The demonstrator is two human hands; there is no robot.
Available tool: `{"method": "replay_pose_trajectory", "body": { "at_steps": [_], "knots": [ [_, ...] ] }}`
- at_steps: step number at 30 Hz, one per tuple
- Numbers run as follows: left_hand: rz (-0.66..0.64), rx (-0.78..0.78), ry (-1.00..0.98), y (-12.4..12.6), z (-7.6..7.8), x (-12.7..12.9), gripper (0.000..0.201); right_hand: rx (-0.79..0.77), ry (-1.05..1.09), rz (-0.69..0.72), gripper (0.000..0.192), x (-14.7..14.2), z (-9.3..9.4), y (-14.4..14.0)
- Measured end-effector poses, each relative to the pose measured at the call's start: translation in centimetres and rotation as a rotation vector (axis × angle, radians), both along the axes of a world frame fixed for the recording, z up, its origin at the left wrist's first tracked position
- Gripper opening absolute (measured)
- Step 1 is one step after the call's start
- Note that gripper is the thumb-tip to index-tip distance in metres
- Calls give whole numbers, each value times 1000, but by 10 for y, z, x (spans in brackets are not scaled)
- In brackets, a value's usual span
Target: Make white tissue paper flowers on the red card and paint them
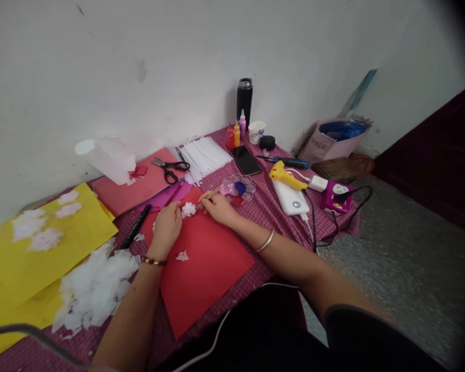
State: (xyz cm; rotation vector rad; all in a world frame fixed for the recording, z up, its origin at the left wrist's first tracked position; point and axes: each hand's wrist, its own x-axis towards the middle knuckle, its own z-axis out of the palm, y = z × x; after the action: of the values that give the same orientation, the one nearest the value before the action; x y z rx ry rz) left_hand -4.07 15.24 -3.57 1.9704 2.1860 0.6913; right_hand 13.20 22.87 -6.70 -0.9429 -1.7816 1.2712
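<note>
On a sheet of red paper (205, 274) lies a small white ruffled paper flower (188, 209). My left hand (168, 227) is closed at its left edge, the fingertips pinching there. From the other side, my right hand (219, 207) grips a thin paintbrush (214, 192), its lower end at the flower's right edge. Beyond that hand stands a clear scalloped palette (248, 187) with pink, blue and red paint. A pale pink paper piece (182, 256) rests on the red sheet below my hands.
Pink-white paper flowers (46, 239) lie on yellow paper (19, 274) at left, near a heap of white paper pieces (95, 289). Scissors (172, 168), a black marker (136, 226), a phone (245, 160), paint bottles (236, 135), a yellow glue gun (287, 176) and a power bank (290, 199) surround the work.
</note>
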Motion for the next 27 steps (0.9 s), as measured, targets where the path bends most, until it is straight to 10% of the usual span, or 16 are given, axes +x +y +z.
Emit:
{"method": "replay_pose_trajectory", "body": {
  "at_steps": [13, 17, 23, 27],
  "knots": [
    [2, -28, -58, 1, 6, 3, 41, -352, 319, -161, 16, 1, 14, 1],
    [42, 18, -166, -5, 31, -14, 38, -394, 402, -146, 14, 3, 25, -6],
    [246, 136, -496, -69, 94, -69, 27, -411, 430, -45, 8, 2, 27, -17],
    [301, -15, -319, -119, 91, -91, 22, -404, 408, 15, 8, 0, 25, -23]
  ]
}}
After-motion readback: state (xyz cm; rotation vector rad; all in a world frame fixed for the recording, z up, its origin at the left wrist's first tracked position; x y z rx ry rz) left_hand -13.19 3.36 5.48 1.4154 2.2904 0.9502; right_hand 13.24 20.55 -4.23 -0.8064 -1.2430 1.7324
